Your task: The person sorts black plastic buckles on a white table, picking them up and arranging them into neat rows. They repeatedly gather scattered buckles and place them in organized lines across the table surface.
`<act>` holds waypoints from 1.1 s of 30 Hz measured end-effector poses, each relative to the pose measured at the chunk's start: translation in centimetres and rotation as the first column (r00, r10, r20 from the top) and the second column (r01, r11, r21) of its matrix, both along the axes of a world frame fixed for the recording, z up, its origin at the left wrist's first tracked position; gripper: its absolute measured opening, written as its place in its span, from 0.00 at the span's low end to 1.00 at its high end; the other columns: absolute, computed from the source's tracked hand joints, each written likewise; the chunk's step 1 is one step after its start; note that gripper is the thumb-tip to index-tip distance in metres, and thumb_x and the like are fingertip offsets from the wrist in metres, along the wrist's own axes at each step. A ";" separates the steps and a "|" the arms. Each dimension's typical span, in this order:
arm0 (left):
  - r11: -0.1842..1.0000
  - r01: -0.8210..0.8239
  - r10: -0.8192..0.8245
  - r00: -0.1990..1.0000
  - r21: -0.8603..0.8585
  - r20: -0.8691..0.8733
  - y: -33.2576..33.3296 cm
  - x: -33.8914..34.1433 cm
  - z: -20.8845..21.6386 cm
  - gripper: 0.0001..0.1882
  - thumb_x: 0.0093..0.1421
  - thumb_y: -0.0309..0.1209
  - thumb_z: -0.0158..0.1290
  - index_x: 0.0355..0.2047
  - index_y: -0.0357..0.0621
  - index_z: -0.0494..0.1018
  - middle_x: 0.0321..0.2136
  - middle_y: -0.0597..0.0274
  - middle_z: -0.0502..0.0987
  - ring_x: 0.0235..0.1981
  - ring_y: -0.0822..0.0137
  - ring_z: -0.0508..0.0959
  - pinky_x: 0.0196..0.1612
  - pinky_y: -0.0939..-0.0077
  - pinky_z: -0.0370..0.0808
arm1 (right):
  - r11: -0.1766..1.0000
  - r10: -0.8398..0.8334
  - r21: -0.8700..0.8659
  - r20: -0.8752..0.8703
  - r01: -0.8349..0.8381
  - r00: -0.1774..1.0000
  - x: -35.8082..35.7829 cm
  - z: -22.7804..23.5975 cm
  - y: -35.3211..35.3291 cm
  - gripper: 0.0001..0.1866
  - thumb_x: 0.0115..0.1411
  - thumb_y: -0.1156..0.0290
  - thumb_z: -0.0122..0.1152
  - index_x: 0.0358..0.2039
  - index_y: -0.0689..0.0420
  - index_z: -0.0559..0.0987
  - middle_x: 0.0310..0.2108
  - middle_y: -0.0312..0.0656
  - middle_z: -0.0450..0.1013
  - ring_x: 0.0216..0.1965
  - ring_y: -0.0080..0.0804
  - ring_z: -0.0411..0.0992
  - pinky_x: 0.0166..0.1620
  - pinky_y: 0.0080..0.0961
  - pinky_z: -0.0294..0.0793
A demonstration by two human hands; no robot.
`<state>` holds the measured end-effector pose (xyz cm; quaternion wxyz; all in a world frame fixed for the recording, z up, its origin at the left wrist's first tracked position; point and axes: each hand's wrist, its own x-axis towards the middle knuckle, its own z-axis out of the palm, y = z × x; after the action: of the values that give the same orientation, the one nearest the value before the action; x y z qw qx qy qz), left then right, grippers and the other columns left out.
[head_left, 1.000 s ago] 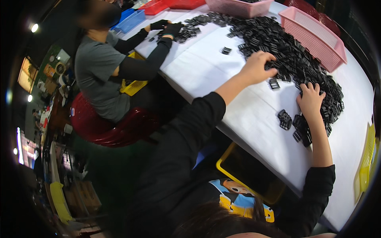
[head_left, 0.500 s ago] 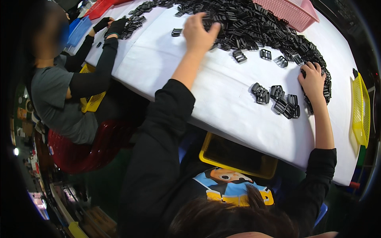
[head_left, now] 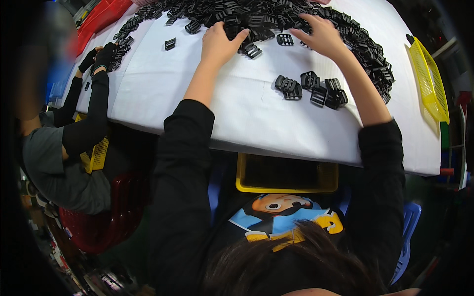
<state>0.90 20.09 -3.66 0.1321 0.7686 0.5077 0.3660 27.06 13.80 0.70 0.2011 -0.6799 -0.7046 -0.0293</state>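
A wide heap of black plastic strap buckles (head_left: 363, 54) curves across the far part of the white-covered table (head_left: 247, 111). At the heap's near edge my left hand (head_left: 218, 45) has its thumb and fingers apart around some buckles, its fingertips among them. My right hand (head_left: 323, 37) reaches over the heap to the right of it, thumb and fingers spread, with nothing seen in its grasp. Between the hands lies a loose buckle (head_left: 285, 39). Nearer to me, below my right hand, sits a small group of buckles (head_left: 318, 93). Another single buckle (head_left: 170, 44) lies left of my left hand.
At left, a co-worker's gloved hands (head_left: 102, 56) handle buckles beside a red tray (head_left: 101, 22). A yellow basket (head_left: 429, 79) leans at the table's right edge. Under the near edge is a yellow-rimmed tray (head_left: 286, 190). A red chair (head_left: 101, 217) stands at the lower left.
My right hand has left the heap's right end and moved left to its middle, closer to my left hand. My left hand has come down at the heap's near edge. The view has turned.
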 end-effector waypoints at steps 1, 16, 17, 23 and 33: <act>0.998 0.062 -0.062 0.998 0.007 0.018 0.1 0.7 0.2 0.44 0.48 0.60 0.54 0.48 0.27 0.65 0.42 0.39 0.72 0.48 0.45 0.69 0.52 0.59 0.65 | 1.000 0.012 -0.001 -0.032 -0.012 0.999 -1.3 -0.4 1.6 0.38 0.48 0.36 0.55 0.54 0.47 0.70 0.56 0.46 0.63 0.57 0.51 0.59 0.59 0.52 0.53; 0.753 0.649 -0.645 0.760 -0.105 0.072 -7.0 4.0 3.4 0.32 0.51 0.47 0.58 0.51 0.42 0.65 0.45 0.54 0.72 0.49 0.60 0.70 0.54 0.69 0.64 | 0.805 0.502 -0.224 -0.236 -0.549 0.832 2.6 2.7 -6.3 0.29 0.53 0.52 0.58 0.52 0.55 0.71 0.49 0.47 0.70 0.51 0.40 0.68 0.55 0.34 0.65; 0.756 0.654 -0.652 0.756 -0.028 0.057 -6.6 3.8 3.1 0.33 0.51 0.49 0.57 0.51 0.43 0.65 0.46 0.54 0.71 0.51 0.59 0.69 0.55 0.67 0.63 | 0.777 0.533 -0.175 -0.329 -0.605 0.780 3.4 2.9 -7.5 0.26 0.55 0.54 0.57 0.50 0.55 0.74 0.47 0.46 0.72 0.49 0.37 0.69 0.54 0.33 0.66; 0.716 0.680 -0.620 0.723 0.159 -0.305 -8.3 4.8 3.3 0.36 0.47 0.51 0.60 0.54 0.49 0.65 0.54 0.53 0.65 0.56 0.52 0.63 0.59 0.61 0.59 | 0.900 0.435 0.038 -0.158 -0.435 0.886 6.2 2.0 -12.3 0.13 0.56 0.64 0.59 0.39 0.55 0.80 0.44 0.42 0.72 0.47 0.35 0.69 0.51 0.30 0.67; 0.838 0.193 -0.018 0.945 0.510 -0.327 -3.6 2.1 2.0 0.32 0.48 0.39 0.60 0.53 0.50 0.65 0.48 0.56 0.69 0.51 0.56 0.66 0.53 0.61 0.62 | 0.843 0.531 0.002 -0.164 -0.538 0.831 3.3 1.3 -15.1 0.14 0.48 0.72 0.64 0.38 0.59 0.78 0.33 0.40 0.69 0.38 0.35 0.66 0.42 0.28 0.66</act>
<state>3.04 16.54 -1.69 -0.1481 0.8494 0.3561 0.3602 30.40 -1.34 1.97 0.2414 -0.4604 -0.8487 0.0977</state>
